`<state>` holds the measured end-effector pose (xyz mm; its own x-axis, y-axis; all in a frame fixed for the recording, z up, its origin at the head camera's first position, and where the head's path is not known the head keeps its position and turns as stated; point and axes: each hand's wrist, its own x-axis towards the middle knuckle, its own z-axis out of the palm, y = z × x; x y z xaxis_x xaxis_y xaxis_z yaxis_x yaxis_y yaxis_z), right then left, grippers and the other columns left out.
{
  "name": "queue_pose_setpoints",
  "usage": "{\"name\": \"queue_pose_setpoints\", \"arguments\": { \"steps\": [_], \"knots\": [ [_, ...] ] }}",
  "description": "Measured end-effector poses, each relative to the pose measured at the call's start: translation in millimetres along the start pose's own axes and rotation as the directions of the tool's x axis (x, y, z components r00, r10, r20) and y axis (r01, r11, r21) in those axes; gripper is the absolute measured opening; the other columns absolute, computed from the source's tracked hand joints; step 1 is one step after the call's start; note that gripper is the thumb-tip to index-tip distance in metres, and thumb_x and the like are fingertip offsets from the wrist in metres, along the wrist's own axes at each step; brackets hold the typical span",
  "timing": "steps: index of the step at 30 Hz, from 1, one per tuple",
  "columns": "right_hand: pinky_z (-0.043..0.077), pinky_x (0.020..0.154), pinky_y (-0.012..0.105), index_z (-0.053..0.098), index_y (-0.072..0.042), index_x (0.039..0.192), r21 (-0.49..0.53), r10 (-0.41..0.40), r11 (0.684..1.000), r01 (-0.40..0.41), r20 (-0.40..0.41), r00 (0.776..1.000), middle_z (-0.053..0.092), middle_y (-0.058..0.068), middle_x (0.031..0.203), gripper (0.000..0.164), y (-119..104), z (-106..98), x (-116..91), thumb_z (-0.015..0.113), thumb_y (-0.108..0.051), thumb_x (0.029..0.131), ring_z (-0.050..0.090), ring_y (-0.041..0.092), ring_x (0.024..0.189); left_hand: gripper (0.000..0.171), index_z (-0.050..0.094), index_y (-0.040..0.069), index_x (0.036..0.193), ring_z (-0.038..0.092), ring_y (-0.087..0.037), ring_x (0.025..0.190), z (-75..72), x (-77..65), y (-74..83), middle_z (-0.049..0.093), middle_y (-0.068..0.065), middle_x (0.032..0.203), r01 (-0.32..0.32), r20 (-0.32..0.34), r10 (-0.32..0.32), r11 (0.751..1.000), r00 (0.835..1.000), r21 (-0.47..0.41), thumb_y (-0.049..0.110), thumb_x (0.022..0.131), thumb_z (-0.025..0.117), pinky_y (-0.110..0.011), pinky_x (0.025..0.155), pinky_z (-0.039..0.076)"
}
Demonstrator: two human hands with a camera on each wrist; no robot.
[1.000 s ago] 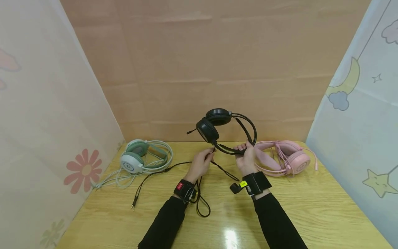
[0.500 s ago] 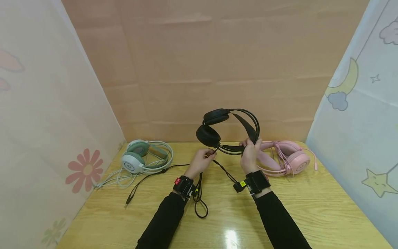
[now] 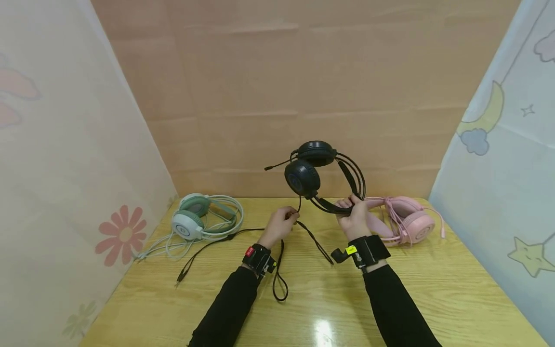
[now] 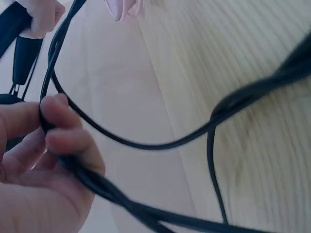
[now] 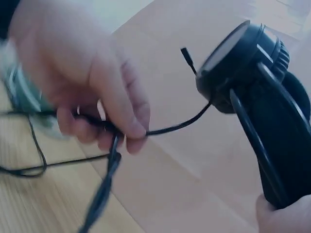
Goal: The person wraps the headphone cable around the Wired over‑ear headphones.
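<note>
My right hand (image 3: 353, 219) grips the headband of a black headset (image 3: 303, 178), holding it up above the table with its ear cups toward the left. A thin microphone boom (image 3: 277, 166) sticks out past the cups. Lower and to the left, my left hand (image 3: 279, 225) pinches the headset's black cable (image 5: 177, 127) just below the near cup. In the left wrist view, thumb and fingertips (image 4: 68, 141) close round the cable's strands. From that hand the cable hangs in loops, one running left along the table to its plug (image 3: 179, 277).
White-and-green headphones (image 3: 188, 224) with a coiled pale cord lie on the table (image 3: 151, 313) at the left. At the right, behind my right wrist, lies a pink headset (image 3: 416, 224) wrapped in its cord. Brown paper (image 3: 243, 96) covers the wall behind.
My right hand has moved slightly right with the black headset, which has turned so its cups and microphone face differently. The left hand keeps its pinch on the cable, now stretched longer below the cup.
</note>
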<state>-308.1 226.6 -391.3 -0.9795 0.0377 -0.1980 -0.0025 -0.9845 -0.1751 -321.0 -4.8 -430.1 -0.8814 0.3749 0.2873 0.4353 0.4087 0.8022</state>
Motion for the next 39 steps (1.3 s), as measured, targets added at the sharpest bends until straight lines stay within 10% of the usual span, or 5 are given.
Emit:
{"name": "queue_pose_setpoints", "arguments": {
  "steps": [10, 15, 22, 29, 39],
  "knots": [
    [0.032, 0.051, 0.03, 0.035, -0.012, 0.091, 0.113, 0.235, 0.968, -0.224, -0.103, 0.966, 0.031, 0.005, 0.064, 0.019, -1, -4, -2, 0.039, -0.022, 0.107, 0.027, 0.017, 0.051, 0.02, 0.075, 0.008, 0.093, 0.034, -0.005, 0.047, 21.2, 16.2, 9.3, 0.049, 0.002, 0.057, -0.108, -0.147, 0.127, 0.986, 0.981, 0.129, 0.019, 0.099, 0.06, -0.019, 0.047, 0.026],
    [0.028, 0.055, 0.028, 0.029, -0.014, 0.086, 0.054, 0.154, 0.987, -0.149, -0.098, 0.983, 0.029, 0.004, 0.062, 0.024, -1, -2, 0, 0.037, -0.023, 0.107, 0.026, 0.017, 0.05, 0.023, 0.074, 0.007, 0.095, 0.034, -0.004, 0.048, 27.2, 13.3, 13.6, 0.046, 0.003, 0.059, -0.195, -0.082, 0.208, 0.971, 0.975, 0.136, 0.021, 0.101, 0.057, -0.018, 0.049, 0.028],
    [0.022, 0.058, 0.025, 0.023, -0.015, 0.084, -0.214, -0.081, 0.974, 0.073, -0.032, 0.996, 0.025, -0.001, 0.062, 0.027, -8, 3, 3, 0.03, -0.024, 0.108, 0.024, 0.012, 0.05, 0.024, 0.071, 0.009, 0.114, 0.052, -0.008, 0.065, 15.7, 0.5, 14.8, 0.068, -0.007, 0.088, -0.113, -0.065, 0.113, 0.994, 0.991, 0.009, 0.023, 0.101, 0.057, -0.021, 0.057, 0.043],
    [0.021, 0.062, 0.026, 0.023, -0.02, 0.095, -0.515, -0.265, 0.813, 0.27, 0.085, 0.961, 0.018, -0.002, 0.069, 0.015, -3, 9, 3, 0.029, -0.012, 0.107, 0.021, 0.01, 0.057, 0.014, 0.073, 0.01, 0.099, 0.055, -0.009, 0.065, 5.7, -1.6, 16.2, 0.069, -0.002, 0.085, -0.037, -0.023, 0.039, 0.995, 0.999, 0.097, 0.014, 0.092, 0.061, -0.022, 0.056, 0.043],
    [0.029, 0.063, 0.025, 0.034, -0.02, 0.098, -0.68, -0.492, 0.522, 0.515, 0.253, 0.833, 0.026, -0.002, 0.075, 0.013, 1, 9, 9, 0.034, -0.01, 0.106, 0.026, 0.011, 0.061, 0.023, 0.07, 0.01, 0.096, 0.043, -0.011, 0.051, 0.3, -1.7, 8.5, 0.054, 0.0, 0.067, -0.038, 0.015, 0.035, 0.966, 0.999, 0.257, 0.013, 0.097, 0.047, -0.024, 0.051, 0.035]
  ]
}}
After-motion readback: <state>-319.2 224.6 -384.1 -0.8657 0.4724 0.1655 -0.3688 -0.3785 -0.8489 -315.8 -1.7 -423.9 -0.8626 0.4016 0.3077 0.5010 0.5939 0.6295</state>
